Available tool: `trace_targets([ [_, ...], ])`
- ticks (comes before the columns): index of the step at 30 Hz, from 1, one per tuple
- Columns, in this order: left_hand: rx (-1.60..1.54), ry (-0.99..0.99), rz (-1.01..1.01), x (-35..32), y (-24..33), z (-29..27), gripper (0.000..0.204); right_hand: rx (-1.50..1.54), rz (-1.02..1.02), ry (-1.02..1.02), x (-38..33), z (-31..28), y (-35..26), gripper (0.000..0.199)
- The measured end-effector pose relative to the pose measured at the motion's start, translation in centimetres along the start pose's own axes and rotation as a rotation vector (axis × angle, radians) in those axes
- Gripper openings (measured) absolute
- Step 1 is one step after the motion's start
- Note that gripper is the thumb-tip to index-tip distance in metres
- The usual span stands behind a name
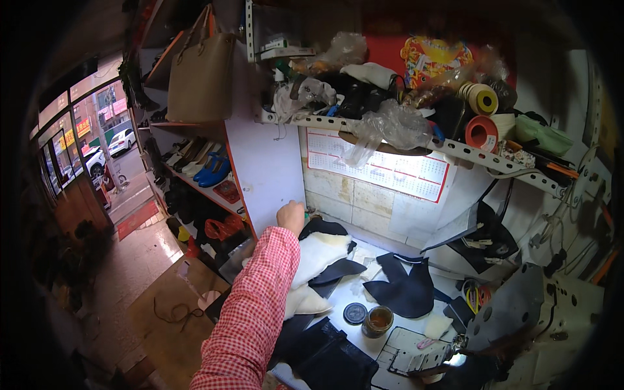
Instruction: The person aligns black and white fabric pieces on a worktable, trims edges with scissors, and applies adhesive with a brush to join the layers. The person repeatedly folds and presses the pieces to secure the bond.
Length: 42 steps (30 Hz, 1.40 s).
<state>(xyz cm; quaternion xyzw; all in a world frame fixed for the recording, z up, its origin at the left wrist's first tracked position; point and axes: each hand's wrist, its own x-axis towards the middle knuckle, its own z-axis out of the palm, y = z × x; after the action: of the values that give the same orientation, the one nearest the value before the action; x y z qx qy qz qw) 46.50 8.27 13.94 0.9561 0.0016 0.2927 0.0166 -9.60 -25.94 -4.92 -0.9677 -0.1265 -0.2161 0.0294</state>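
My left hand (290,217) reaches far out, in a red-and-white checked sleeve, to the back left corner of the white worktable. Its fingers are closed, and whatever they hold is hidden. A small green thing (306,217) shows just beside the fingers; I cannot tell whether they grip it. Below the hand lie white fleecy pieces (318,255) and black cut pieces (339,271). Farther right are a larger black cut piece (404,286), an opened jar (377,321) of brown stuff and its dark lid (355,313). My right hand is out of view.
A sewing machine (513,318) stands at the right of the table. Overhead, a perforated metal shelf (448,144) carries thread spools (480,99) and plastic bags. Left of the arm are a white panel (266,169), shelves with blue shoes (212,170), and a brown board (162,312).
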Motion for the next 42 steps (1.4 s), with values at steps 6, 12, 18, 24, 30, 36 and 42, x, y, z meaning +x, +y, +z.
trace_targets([
  [6,0.021,0.003,0.059,1.3,1.1,2.3,0.017,-0.008,0.000,0.016,-2.5,2.9,0.5,0.059],
  [12,0.092,-0.101,0.129,3.1,2.1,1.5,0.018,-0.005,0.057,-0.268,-0.7,0.0,-0.2,0.057],
  [18,0.032,-0.182,0.030,3.6,2.8,0.5,0.019,0.045,0.118,-0.408,-0.7,-1.3,-0.9,0.056],
  [24,-0.341,0.053,-0.079,1.8,4.2,1.9,0.033,0.096,0.041,-0.066,-0.5,-0.2,-0.3,0.057],
  [30,-0.557,-0.124,0.553,-5.2,8.2,-0.7,0.038,0.096,0.011,-0.143,-0.7,-0.8,0.1,0.048],
  [36,-0.287,-0.796,0.891,-18.6,12.2,-4.7,0.065,0.074,-0.059,-0.011,-1.5,1.2,0.9,0.051],
  [42,-0.402,-0.699,0.708,-22.8,13.3,-1.5,0.071,0.101,-0.023,-0.088,-1.5,0.6,1.3,0.055],
])
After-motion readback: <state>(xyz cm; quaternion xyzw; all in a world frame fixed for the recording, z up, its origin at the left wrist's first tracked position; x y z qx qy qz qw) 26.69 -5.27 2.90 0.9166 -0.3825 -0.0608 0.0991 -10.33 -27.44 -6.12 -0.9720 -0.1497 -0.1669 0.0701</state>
